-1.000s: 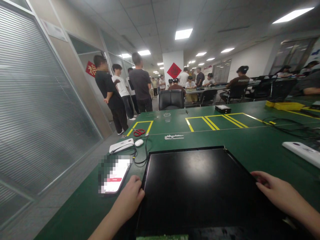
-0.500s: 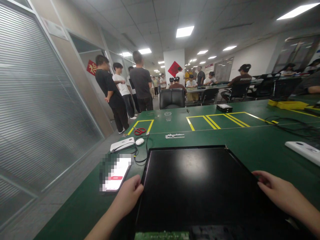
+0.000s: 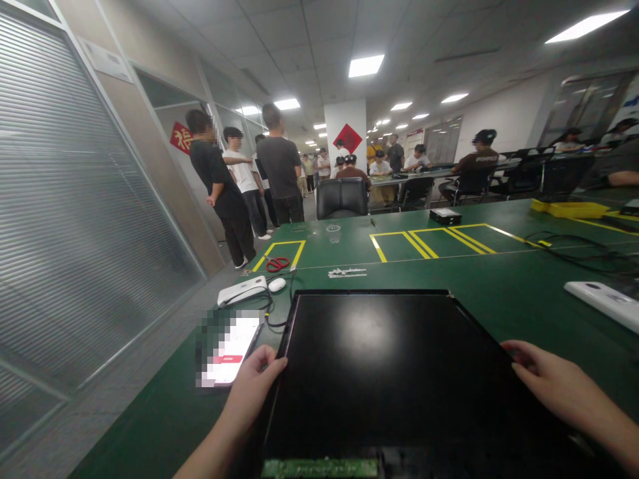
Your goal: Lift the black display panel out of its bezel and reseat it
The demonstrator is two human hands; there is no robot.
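A large flat black panel (image 3: 394, 372) lies on the green table (image 3: 499, 286) right in front of me. A strip of green circuit board (image 3: 319, 468) shows along its near edge. My left hand (image 3: 252, 392) grips the panel's left edge, fingers curled over it. My right hand (image 3: 559, 389) holds the panel's right edge, fingertips tucked at the rim. A phone (image 3: 232, 349) with a lit screen lies just left of my left hand.
A white power strip (image 3: 243, 290), a white mouse (image 3: 277, 285) and black cables lie beyond the phone. Red scissors (image 3: 277, 264), a clear cup (image 3: 333, 233), a white device (image 3: 606, 303), a yellow tray (image 3: 572, 210) and yellow floor-tape boxes are farther out. Several people stand in the aisle at left.
The panel's near left side has shifted slightly left and toward me, with my left hand moving down along its edge. My right hand has barely moved.
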